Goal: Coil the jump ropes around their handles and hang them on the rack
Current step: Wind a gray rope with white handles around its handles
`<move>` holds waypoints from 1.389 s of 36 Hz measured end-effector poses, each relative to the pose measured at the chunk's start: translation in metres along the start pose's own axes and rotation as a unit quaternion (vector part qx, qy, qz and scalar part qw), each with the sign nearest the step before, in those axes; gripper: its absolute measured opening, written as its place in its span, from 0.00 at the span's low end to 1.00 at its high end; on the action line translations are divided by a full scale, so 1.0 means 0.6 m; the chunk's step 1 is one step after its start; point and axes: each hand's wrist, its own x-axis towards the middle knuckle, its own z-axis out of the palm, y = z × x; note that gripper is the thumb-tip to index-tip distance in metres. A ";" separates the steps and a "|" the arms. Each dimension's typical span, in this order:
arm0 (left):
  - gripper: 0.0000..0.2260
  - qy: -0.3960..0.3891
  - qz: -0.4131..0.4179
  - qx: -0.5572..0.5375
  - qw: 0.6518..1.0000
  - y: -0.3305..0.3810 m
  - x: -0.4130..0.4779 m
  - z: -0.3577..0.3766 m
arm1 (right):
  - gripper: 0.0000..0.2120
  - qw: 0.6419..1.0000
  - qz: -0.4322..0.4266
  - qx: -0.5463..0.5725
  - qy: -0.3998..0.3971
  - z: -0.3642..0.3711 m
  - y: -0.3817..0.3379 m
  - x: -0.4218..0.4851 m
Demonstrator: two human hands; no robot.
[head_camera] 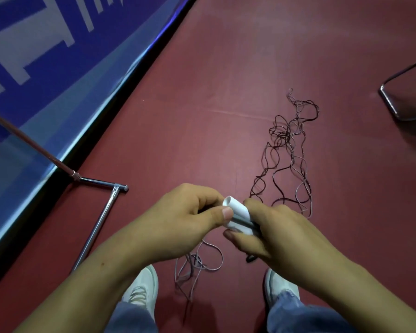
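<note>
Dark-red gym floor [202, 92], seen from above w/ white shoes [143, 287] at bottom centre. Just above them both hands meet. The left hand [178, 219] has its grip curled, thumb pressed on the end of the white handles [235, 212]. The right hand [274, 234] has its grip wrapped round the same pair, held side by side.

Task looks early: handles gathered, but no coils visible on them. Loose loops [195, 263] dangle below the hands btwn the shoes. The long rope tangle [282, 133] sprawls on the floor twd upper right, unwound. Hanging not yet done.

Chrome rack base [95, 227] sits at left, its top cut off, so no hooks visible. Can't tell if it's one rope or several, nor where cord joins handles, as fingers cover that. Curved metal leg [389, 103] at right edge is cropped. Blue banner [34, 56] fills upper left.
</note>
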 end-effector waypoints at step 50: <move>0.18 0.044 -0.114 0.182 0.976 0.001 0.026 0.042 | 0.20 0.985 0.050 -0.120 -0.117 0.058 -0.020 0.017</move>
